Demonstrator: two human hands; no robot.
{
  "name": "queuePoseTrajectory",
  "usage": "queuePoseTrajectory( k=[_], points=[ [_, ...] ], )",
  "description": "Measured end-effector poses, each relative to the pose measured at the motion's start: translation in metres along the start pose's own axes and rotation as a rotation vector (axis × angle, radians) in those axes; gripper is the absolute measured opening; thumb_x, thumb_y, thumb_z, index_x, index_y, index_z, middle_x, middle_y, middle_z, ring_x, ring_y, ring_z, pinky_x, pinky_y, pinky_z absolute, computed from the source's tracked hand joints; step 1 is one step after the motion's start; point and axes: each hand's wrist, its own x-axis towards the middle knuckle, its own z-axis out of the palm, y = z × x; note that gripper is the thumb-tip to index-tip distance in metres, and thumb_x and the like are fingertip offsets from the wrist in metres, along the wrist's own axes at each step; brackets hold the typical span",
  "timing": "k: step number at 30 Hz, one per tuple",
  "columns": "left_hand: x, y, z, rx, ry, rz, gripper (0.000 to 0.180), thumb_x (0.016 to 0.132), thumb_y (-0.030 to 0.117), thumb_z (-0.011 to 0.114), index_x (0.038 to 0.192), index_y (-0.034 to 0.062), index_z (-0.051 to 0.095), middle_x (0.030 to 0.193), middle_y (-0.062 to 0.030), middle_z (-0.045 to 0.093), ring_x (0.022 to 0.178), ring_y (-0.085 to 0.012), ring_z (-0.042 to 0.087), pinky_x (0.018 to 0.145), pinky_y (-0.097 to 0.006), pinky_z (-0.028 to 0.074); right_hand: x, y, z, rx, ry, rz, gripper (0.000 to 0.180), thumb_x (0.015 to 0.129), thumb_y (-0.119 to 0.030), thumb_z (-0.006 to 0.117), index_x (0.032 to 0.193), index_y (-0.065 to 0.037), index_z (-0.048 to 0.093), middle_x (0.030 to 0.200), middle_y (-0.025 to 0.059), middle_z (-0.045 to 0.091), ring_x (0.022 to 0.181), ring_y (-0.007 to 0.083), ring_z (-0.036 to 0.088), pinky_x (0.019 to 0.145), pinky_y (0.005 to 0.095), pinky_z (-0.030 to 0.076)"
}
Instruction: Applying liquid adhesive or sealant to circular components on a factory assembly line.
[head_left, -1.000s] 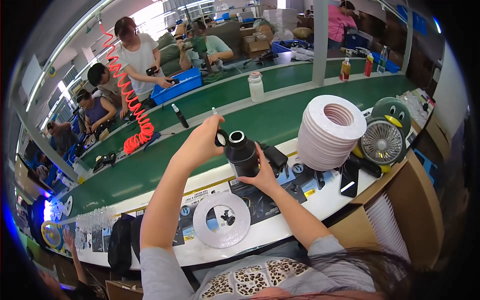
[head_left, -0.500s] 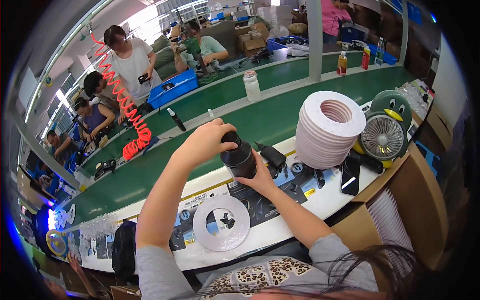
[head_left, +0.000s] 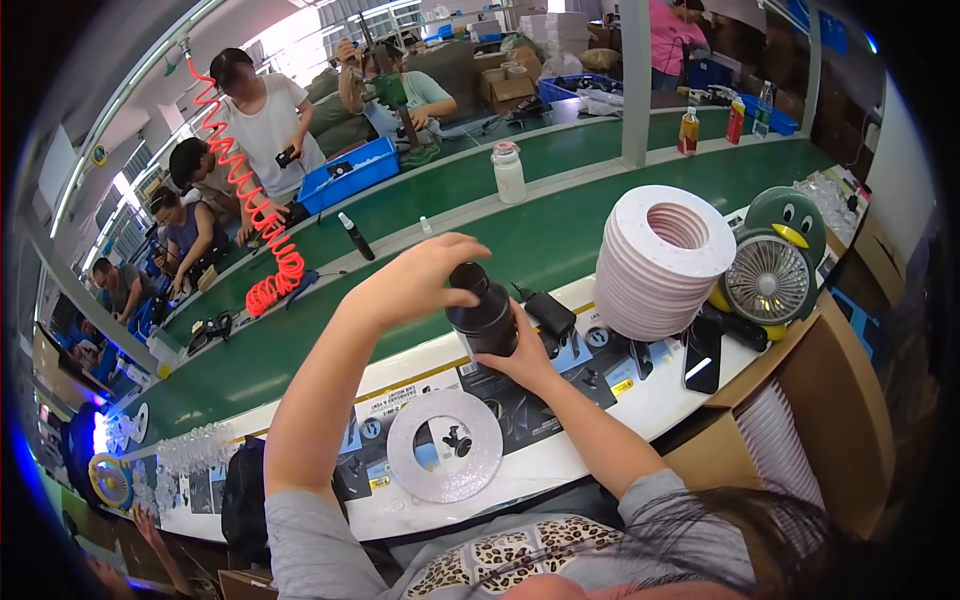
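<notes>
A black bottle (head_left: 489, 322) with a narrower dark top stands tilted slightly over the bench in front of me. My right hand (head_left: 520, 352) is wrapped round its lower body. At the bottle's top, my left hand (head_left: 437, 275) is open, its fingers stretched above the lid and its thumb beside the neck. Nearer me, a flat white speckled ring (head_left: 402, 446) lies on printed dark sheets (head_left: 520, 410). To the right of the bottle is a black power adapter (head_left: 550, 315).
A tall stack of white rings (head_left: 655, 280) stands right of my hands, beside a green penguin-shaped fan (head_left: 768, 275) and a black phone (head_left: 702, 365). An open carton (head_left: 835, 400) holds more rings. Beyond runs a green conveyor belt (head_left: 400, 295); a red coiled hose (head_left: 272, 285) hangs left. Co-workers sit across it.
My left fingers have loosened from the bottle's top and spread apart. The right hand keeps its hold. The whole view has shifted slightly.
</notes>
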Motion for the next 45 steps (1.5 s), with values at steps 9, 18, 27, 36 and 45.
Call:
queuePoseTrajectory(
  k=[9, 18, 27, 36, 45],
  points=[
    [0.01, 0.015, 0.027, 0.5, -0.092, -0.283, 0.037, 0.086, 0.037, 0.061, 0.092, 0.0006, 0.062, 0.091, -0.0146, 0.062, 0.093, -0.0298, 0.062, 0.076, -0.038, 0.051, -0.001, -0.004, 0.0, 0.018, -0.01, 0.062, 0.104, 0.06, -0.023, 0.087, 0.143, -0.007, 0.027, 0.135, 0.0164, 0.045, 0.125, 0.0302, 0.046, 0.104, 0.0381, 0.038],
    [0.005, 0.017, 0.016, 0.108, 0.186, -0.079, 0.035, 0.084, 0.03, 0.065, 0.095, -0.0026, 0.06, 0.105, -0.0173, 0.058, 0.103, -0.0301, 0.056, 0.088, -0.037, 0.046, -0.002, -0.004, 0.002, 0.017, -0.009, 0.041, 0.102, 0.061, -0.021, 0.087, 0.142, -0.008, 0.026, 0.134, 0.0151, 0.046, 0.123, 0.0291, 0.047, 0.102, 0.0385, 0.039],
    [-0.002, 0.004, 0.017, 0.292, -0.168, -0.237, 0.036, 0.089, 0.03, 0.06, 0.103, -0.002, 0.06, 0.108, -0.0173, 0.057, 0.107, -0.0301, 0.054, 0.088, -0.036, 0.047, -0.002, -0.006, 0.003, 0.026, -0.022, 0.058, 0.103, 0.061, -0.021, 0.087, 0.143, -0.007, 0.025, 0.135, 0.0152, 0.045, 0.124, 0.0283, 0.047, 0.103, 0.0383, 0.038],
    [0.015, 0.03, 0.017, 0.306, -0.13, -0.438, 0.035, 0.086, 0.032, 0.064, 0.096, -0.0011, 0.06, 0.104, -0.0166, 0.058, 0.101, -0.029, 0.059, 0.082, -0.035, 0.05, -0.002, -0.005, 0.0, 0.013, -0.021, 0.037, 0.103, 0.062, -0.022, 0.087, 0.143, -0.007, 0.024, 0.133, 0.0152, 0.046, 0.123, 0.028, 0.047, 0.103, 0.0386, 0.038],
    [-0.005, 0.0, 0.022, 0.172, -0.048, 0.078, 0.031, 0.087, 0.03, 0.062, 0.095, -0.0003, 0.06, 0.103, -0.0164, 0.058, 0.097, -0.028, 0.06, 0.079, -0.035, 0.051, -0.001, -0.006, 0.002, 0.038, -0.029, 0.064, 0.102, 0.062, -0.021, 0.086, 0.142, -0.008, 0.025, 0.133, 0.0147, 0.046, 0.123, 0.0279, 0.047, 0.103, 0.0379, 0.038]
  ],
)
